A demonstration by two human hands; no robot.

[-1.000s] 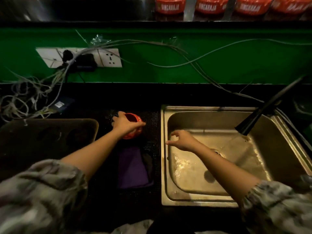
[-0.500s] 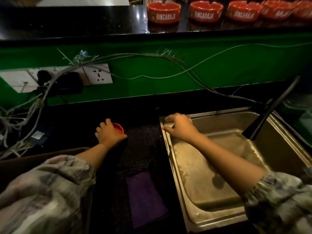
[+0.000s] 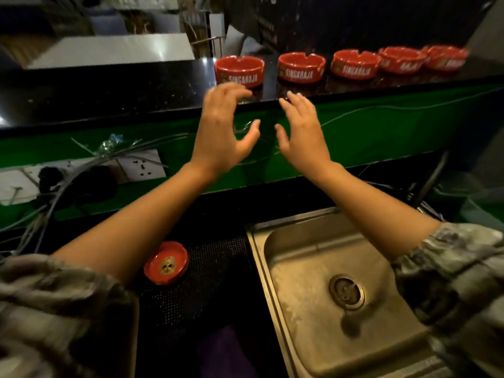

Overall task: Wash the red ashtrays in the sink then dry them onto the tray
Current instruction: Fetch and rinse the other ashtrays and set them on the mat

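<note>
Several red ashtrays marked SINGARAJA stand in a row on the raised black bar top; the nearest one (image 3: 239, 71) is leftmost, with another (image 3: 301, 67) to its right. My left hand (image 3: 222, 129) is raised just below the leftmost ashtray, fingers spread and empty. My right hand (image 3: 301, 129) is raised beside it, also empty with fingers spread. One red ashtray (image 3: 166, 262) lies on the black dotted mat (image 3: 218, 268) left of the steel sink (image 3: 313, 296), under my left forearm.
A dark faucet (image 3: 431, 181) stands at the sink's back right. A purple cloth (image 3: 223, 353) lies on the mat near the bottom edge. Wall sockets (image 3: 141, 166) and a tangle of cables (image 3: 54, 186) hang along the green wall at left.
My left hand let go of the ashtray on the mat and rose toward the bar top. My right hand left the sink rim and rose too. The view tilted upward.
</note>
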